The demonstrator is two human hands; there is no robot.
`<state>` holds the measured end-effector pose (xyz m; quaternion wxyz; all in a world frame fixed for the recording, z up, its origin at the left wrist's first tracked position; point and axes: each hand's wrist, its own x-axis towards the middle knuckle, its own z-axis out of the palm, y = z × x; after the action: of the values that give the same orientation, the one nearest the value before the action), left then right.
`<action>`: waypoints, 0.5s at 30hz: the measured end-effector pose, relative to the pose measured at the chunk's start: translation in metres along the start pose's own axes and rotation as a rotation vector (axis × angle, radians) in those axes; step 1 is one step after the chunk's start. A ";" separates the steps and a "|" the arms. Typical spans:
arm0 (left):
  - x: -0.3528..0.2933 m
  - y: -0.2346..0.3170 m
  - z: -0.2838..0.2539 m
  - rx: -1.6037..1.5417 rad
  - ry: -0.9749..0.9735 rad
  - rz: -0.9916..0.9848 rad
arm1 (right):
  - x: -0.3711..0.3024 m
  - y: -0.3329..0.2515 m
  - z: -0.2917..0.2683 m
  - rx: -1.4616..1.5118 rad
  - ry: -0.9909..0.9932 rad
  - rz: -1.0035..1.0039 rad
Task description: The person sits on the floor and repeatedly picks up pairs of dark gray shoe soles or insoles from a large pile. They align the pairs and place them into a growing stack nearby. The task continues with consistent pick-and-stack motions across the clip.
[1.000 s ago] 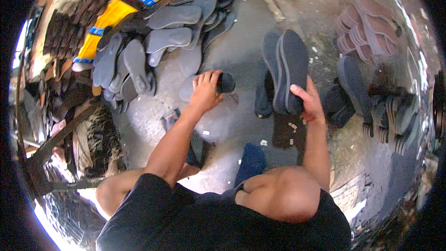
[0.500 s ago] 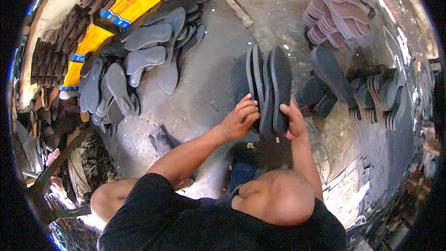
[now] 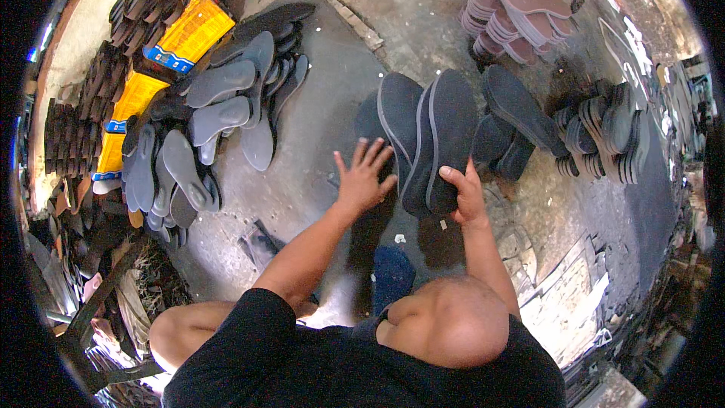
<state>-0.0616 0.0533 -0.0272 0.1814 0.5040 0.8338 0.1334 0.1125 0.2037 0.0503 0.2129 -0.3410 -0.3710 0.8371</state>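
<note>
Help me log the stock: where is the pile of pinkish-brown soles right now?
In the head view, the pinkish-brown pile is at the upper right, farther out than the dark soles in the right hand.

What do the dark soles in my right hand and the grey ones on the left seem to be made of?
Dark soles: probably foam or rubber, matte, since their faces barely shine. Grey soles: perhaps moulded rubber or plastic, satiny, given the soft sheen; exact material unclear.
</note>
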 end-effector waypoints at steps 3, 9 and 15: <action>0.001 -0.024 0.001 -0.126 0.291 -0.387 | 0.001 0.003 0.006 -0.029 -0.040 0.011; -0.006 0.036 -0.028 -1.758 0.016 -0.311 | 0.008 0.021 0.013 -0.502 -0.228 0.005; -0.005 -0.028 -0.046 -0.715 0.419 0.201 | 0.001 0.036 0.027 -1.638 -0.009 -0.168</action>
<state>-0.1019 0.0345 0.0037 0.1575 0.4500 0.7007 0.5308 0.0881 0.1683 0.0355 -0.0430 -0.3562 -0.8892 0.2838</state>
